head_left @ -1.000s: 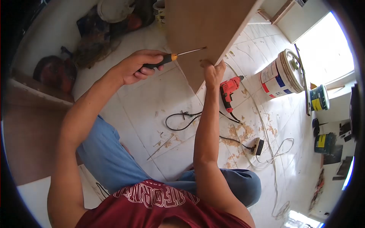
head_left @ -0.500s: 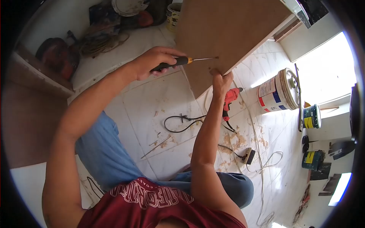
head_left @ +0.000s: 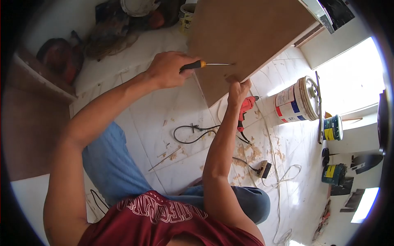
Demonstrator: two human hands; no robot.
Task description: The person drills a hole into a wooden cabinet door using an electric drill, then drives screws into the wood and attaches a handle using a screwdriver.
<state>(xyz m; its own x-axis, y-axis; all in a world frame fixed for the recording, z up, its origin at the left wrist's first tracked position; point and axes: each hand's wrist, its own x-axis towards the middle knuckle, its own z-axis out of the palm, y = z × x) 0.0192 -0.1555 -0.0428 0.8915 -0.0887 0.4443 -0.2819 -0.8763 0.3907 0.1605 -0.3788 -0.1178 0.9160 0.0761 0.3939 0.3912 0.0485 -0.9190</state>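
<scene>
A screwdriver (head_left: 192,65) with a black and yellow handle is gripped in my left hand (head_left: 168,69), back of the hand turned up. Its thin metal shaft points right, and the tip meets the face of a brown wooden board (head_left: 254,30). The board is tilted, with a pale edge along its right side. My right hand (head_left: 239,91) is closed around the board's lower edge just below the screwdriver tip; part of its fingers is hidden. Beneath that hand, a red power drill (head_left: 246,107) lies on the tiled floor.
Sawdust (head_left: 254,153), a black cord (head_left: 186,141) and an extension socket (head_left: 264,169) lie on the tiles. A large white bucket (head_left: 292,102) stands at right, near green tubs (head_left: 333,174). A red tool (head_left: 59,61) sits at upper left.
My left hand has rolled over on the screwdriver handle, so its back now faces up and its fingers are less visible. The tip stays at the same spot; my right hand keeps its hold.
</scene>
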